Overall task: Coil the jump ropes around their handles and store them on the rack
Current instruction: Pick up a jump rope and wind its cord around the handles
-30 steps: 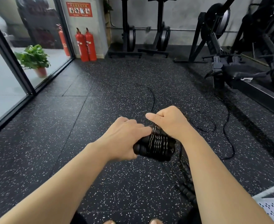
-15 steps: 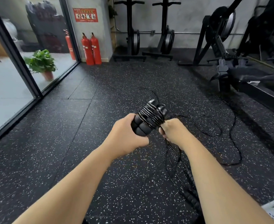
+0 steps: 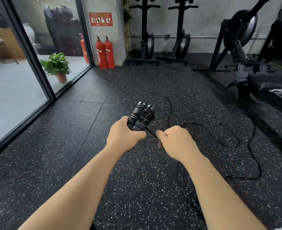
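Observation:
My left hand (image 3: 123, 137) grips the lower end of two black jump-rope handles (image 3: 141, 116) held side by side, pointing up and away. Several turns of thin black rope are wound around their upper half. My right hand (image 3: 176, 143) is just right of the handles and pinches the taut rope (image 3: 151, 132) that leads off the coil. The loose rest of the rope (image 3: 251, 138) lies in loops on the floor to the right and ahead. More rope and a second dark handle (image 3: 197, 208) lie on the floor under my right forearm.
Black speckled rubber floor (image 3: 70, 155) all around. Glass wall with dark frame (image 3: 30, 52) on the left, a potted plant (image 3: 56, 66) behind it. Red fire extinguishers (image 3: 104, 53) at the back wall, barbell stands (image 3: 163, 39) beside them, a rowing machine (image 3: 246, 63) on the right.
The handles went from lying across in front of me to pointing up and away in my left hand. My right hand came off the top of the coil and pulled rope down to the right.

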{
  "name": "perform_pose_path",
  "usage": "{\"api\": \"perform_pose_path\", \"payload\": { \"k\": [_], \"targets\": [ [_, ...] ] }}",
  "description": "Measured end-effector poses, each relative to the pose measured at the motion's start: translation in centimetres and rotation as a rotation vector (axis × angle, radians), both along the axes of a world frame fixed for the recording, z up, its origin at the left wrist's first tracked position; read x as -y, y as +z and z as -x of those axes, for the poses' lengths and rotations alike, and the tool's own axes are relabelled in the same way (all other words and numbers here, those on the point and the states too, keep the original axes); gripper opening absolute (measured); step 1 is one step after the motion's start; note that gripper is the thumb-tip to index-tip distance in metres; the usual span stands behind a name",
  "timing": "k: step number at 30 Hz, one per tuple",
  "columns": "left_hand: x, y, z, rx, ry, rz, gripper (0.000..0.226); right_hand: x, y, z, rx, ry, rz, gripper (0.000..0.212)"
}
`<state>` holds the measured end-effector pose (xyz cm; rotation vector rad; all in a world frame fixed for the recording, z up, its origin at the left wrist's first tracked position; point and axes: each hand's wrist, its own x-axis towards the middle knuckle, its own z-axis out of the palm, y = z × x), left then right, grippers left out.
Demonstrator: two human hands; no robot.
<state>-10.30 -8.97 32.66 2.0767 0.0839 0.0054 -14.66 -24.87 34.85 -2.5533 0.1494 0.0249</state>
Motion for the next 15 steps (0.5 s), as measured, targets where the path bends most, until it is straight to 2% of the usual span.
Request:
{"api": "perform_pose_path", "payload": {
  "k": [5, 9, 15],
  "targets": [
    [-1.8, 0.0, -0.9, -0.014, 0.137, -0.129, 0.046, -1.1, 0.7, 1.1, 0.067, 0.018, 0.163, 0.046],
    [-3.4, -0.1, -1.4, -0.013, 0.175, -0.271, 0.041, -1.3, 1.9, 2.0, 0.187, 0.064, 0.221, 0.049],
    [-3.1, 0.0, -0.8, 0.045, 0.058, -0.681, 0.034, -2.2, 3.0, 2.3, 0.429, 0.217, 0.275, 0.050]
  ]
}}
